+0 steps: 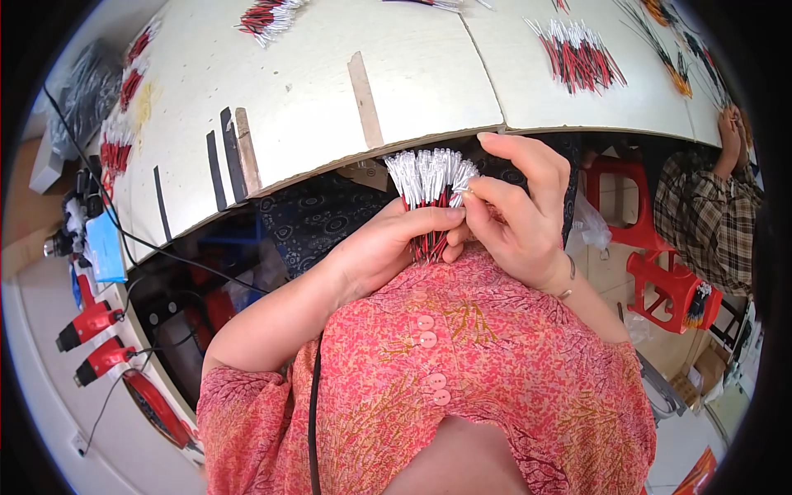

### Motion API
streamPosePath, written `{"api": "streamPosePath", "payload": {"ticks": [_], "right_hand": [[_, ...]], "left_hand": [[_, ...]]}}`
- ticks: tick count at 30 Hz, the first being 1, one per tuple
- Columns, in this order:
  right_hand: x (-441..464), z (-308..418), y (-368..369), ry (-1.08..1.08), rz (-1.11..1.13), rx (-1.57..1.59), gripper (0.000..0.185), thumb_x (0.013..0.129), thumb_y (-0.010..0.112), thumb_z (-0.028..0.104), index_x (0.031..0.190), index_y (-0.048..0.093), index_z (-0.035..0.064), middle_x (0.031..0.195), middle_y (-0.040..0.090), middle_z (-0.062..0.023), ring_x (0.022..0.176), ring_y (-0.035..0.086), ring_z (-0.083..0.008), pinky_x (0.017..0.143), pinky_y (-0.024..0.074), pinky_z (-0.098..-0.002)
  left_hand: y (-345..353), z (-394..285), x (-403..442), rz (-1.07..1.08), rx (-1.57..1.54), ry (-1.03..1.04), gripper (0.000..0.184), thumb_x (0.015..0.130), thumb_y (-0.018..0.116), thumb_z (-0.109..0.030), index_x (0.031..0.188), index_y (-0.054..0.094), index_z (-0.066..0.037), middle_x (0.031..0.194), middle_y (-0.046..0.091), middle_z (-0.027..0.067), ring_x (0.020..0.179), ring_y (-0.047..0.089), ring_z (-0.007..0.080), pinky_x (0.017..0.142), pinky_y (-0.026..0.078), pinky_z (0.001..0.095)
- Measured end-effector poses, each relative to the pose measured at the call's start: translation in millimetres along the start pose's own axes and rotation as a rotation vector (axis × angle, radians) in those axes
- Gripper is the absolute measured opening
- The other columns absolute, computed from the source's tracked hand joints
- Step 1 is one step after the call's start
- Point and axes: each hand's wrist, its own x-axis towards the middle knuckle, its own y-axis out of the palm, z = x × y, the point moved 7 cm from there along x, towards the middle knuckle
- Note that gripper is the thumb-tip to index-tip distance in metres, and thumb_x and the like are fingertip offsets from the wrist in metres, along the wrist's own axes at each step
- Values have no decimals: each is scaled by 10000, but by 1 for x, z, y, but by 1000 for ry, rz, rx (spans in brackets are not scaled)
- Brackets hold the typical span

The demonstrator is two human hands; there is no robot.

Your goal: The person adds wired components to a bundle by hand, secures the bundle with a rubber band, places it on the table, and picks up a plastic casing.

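Observation:
A thick bundle of short red and black wires with white sleeved ends (pixel 431 177) is held upright in front of my chest, just off the table's near edge. My left hand (pixel 388 239) is wrapped round its lower part, the thumb lying across the front. At the bundle's right side, my right hand (pixel 524 214) pinches at one of the white ends with thumb and index finger, its other fingers raised. Whether a single wire is between those fingertips is too small to make out clearly.
The white table (pixel 313 107) carries wire piles (pixel 582 58) at the right and others (pixel 115 157) at the left edge. Red heat guns (pixel 87 326) are at the far left. Red stools (pixel 660 280) and a person in a plaid shirt (pixel 709 214) are at the right.

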Motion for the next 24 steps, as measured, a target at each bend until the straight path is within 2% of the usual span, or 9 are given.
{"api": "streamPosePath", "payload": {"ticks": [1, 6, 12, 19, 22, 24], "right_hand": [[1, 2, -2, -16, -9, -51, 250, 648, 748, 12, 861, 619, 37, 1069, 655, -97, 930, 585, -309, 820, 494, -405], [-3, -5, 5, -59, 27, 34, 246, 652, 748, 11, 858, 618, 45, 1005, 646, -83, 877, 579, -293, 788, 494, -400], [-2, -17, 5, 84, -7, 10, 238, 671, 750, -19, 868, 633, 44, 873, 652, -65, 796, 599, -275, 723, 486, -380], [-1, -19, 5, 85, -9, 42, 227, 698, 730, -42, 894, 646, 34, 881, 661, -80, 793, 618, -278, 732, 506, -381], [-3, -20, 3, 204, 5, 72, 186, 751, 713, -42, 911, 646, 24, 942, 668, -87, 816, 636, -249, 746, 511, -342], [-15, -38, 2, 476, -87, 313, 105, 823, 688, -20, 914, 653, 20, 1002, 667, -90, 842, 638, -193, 747, 505, -292]], "left_hand": [[1, 0, 0, 23, -17, 5, 142, 948, 582, -167, 980, 610, -32, 814, 613, 41, 732, 582, 123, 677, 469, 277], [0, 2, 1, 5, 3, -8, 138, 941, 593, -168, 970, 605, -34, 808, 607, 38, 730, 578, 124, 664, 466, 276], [0, 2, 2, 9, 40, -27, 141, 940, 602, -180, 968, 574, -44, 779, 581, 33, 715, 562, 128, 662, 455, 278], [2, 1, 4, -1, 87, -35, 152, 944, 601, -187, 981, 547, -50, 769, 562, 34, 703, 548, 131, 665, 450, 284], [1, 2, 4, 12, 93, -36, 154, 940, 605, -185, 986, 550, -49, 770, 565, 37, 699, 547, 131, 660, 449, 284], [4, -1, 3, 10, 101, -24, 158, 935, 609, -186, 991, 552, -49, 767, 565, 37, 697, 546, 132, 654, 446, 283]]}}
